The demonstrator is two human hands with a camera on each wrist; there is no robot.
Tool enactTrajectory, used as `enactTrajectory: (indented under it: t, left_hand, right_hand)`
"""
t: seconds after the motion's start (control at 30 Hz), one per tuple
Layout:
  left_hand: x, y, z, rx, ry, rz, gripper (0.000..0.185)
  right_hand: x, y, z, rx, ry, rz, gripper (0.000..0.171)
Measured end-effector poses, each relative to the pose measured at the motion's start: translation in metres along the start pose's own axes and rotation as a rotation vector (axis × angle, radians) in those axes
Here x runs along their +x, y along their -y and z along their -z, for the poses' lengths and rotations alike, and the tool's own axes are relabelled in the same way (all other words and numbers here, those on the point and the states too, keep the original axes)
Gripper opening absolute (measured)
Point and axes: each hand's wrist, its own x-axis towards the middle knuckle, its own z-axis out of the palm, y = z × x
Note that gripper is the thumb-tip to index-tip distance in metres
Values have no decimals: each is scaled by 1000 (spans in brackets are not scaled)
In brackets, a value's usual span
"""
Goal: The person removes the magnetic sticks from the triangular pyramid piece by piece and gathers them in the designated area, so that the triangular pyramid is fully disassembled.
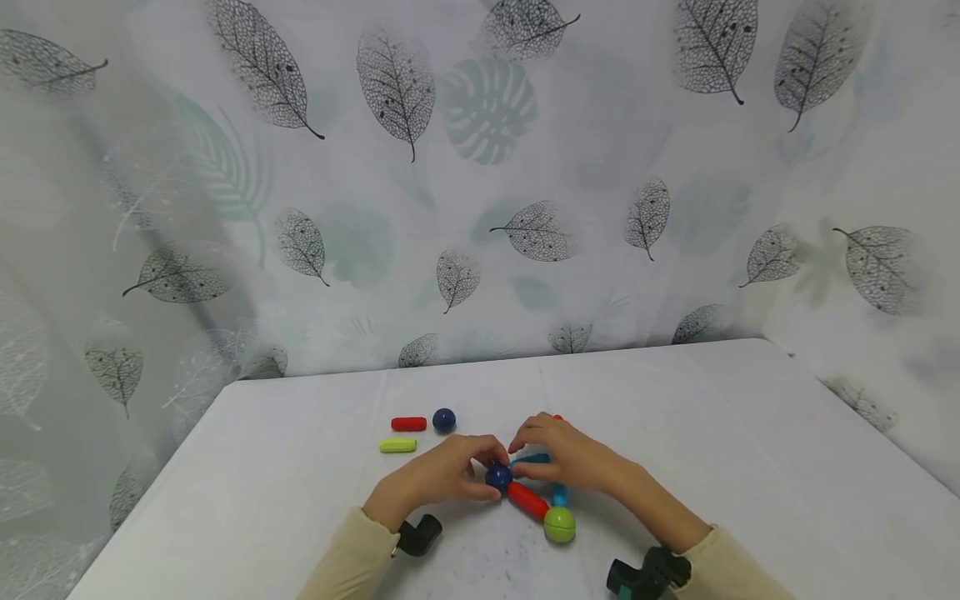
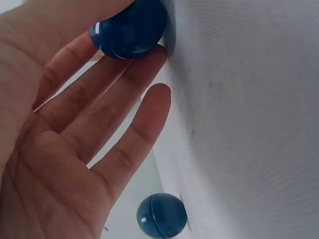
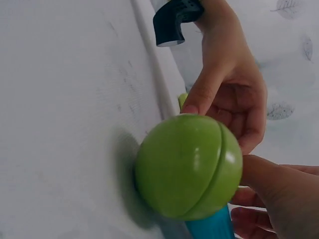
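Left grip (image 1: 438, 472), half closed, holds the blue ball (image 1: 498, 477) on the bench (image 1: 247, 492), probably so it cannot roll; right grip (image 1: 572, 454), nearly closed, seems to pinch a blue rod (image 1: 536, 458) beside it, perhaps for steadiness. A red rod (image 1: 528, 500) lies between this ball and the green ball (image 1: 559, 526).

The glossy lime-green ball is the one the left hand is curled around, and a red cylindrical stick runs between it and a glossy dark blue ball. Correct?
Not quite: the head view shows the left hand curled around the dark blue ball, not the lime-green ball. The red cylindrical stick does run between the two.
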Motion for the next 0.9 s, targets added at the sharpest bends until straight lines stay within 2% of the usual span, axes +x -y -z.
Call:
enactTrajectory:
  t: [0.1, 0.2, 0.3, 0.4, 0.63, 0.9]
  left_hand:
    - [0, -1, 0, -5, -4, -2, 33]
    - [-1, -1, 1, 1, -15, 9, 32]
    - [-1, 0, 1, 9, -26, 21, 33]
    - [-1, 1, 0, 24, -27, 22, 37]
    - [1, 2, -2, 18, -31, 0, 33]
    - [0, 3, 0, 34, -28, -28, 32]
  right_hand:
    - [0, 4, 3, 53, -16, 51, 14]
    - [0, 8, 6, 131, 51, 77, 17]
    - [-1, 12, 7, 162, 130, 53, 23]
    - [-2, 15, 8, 154, 166, 17, 25]
    - [-3, 11, 10, 99, 188, 8, 21]
    - [0, 5, 2, 102, 142, 84, 11]
